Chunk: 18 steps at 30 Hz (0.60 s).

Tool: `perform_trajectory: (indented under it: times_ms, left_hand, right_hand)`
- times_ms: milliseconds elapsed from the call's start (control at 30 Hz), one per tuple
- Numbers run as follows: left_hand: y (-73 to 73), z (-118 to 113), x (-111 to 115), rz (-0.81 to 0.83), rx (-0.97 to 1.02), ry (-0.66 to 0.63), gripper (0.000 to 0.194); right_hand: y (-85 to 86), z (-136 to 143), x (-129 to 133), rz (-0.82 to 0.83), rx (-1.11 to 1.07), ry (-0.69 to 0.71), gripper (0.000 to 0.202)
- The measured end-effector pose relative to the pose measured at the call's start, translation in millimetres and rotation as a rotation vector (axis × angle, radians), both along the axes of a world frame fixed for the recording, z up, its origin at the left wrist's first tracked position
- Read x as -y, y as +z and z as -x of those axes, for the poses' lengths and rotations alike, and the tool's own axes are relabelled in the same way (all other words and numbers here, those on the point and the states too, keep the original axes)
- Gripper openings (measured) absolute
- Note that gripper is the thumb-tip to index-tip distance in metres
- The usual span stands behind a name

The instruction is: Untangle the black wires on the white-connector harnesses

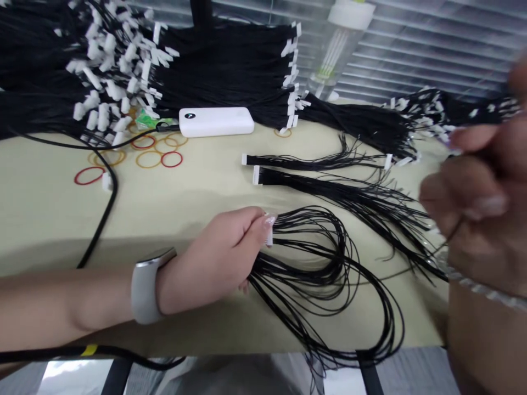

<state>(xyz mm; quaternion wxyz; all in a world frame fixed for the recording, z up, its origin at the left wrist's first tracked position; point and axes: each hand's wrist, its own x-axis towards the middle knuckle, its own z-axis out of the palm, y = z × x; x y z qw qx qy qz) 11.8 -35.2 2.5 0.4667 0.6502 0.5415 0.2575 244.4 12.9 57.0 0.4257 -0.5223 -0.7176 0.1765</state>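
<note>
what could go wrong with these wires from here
The looped black wires in the left hand could tangle where their loops overlap. The thin wire in the right hand might snag the loose wire bundle it crosses in this view. Wires reaching past the table edge could catch.

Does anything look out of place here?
Slightly untidy: rubber bands lie scattered near the white power bank, and some strands of the wire bundle in the left hand droop past the front edge of the table. No spill or damage is evident.
</note>
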Motion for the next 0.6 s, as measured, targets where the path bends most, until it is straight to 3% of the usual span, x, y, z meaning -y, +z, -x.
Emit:
perform_trajectory:
  times_ms: [33,100,233,300,600]
  left_hand:
    - [-0.4,0,0,0.000,-0.002,-0.005,0.032]
    - [-0.9,0,0,0.007,-0.009,-0.018,0.033]
    - [-0.3,0,-1,-0.006,-0.026,-0.020,0.033]
    - [0.3,0,-1,-0.030,-0.034,-0.004,0.033]
    - [1.8,-2,-2,-0.084,-0.067,-0.024,0.033]
  right_hand:
    - [-2.2,9,7,-0.004,-0.132,-0.017,0.045]
    - [-8.4,23,17,0.119,-0.155,0.077,0.044]
    - [-18.4,35,24,0.210,0.299,0.376,0.005]
    - [-20.7,36,23,0.182,0.448,0.448,0.009]
    - [-31.2,46,29,0.094,0.476,0.473,0.014]
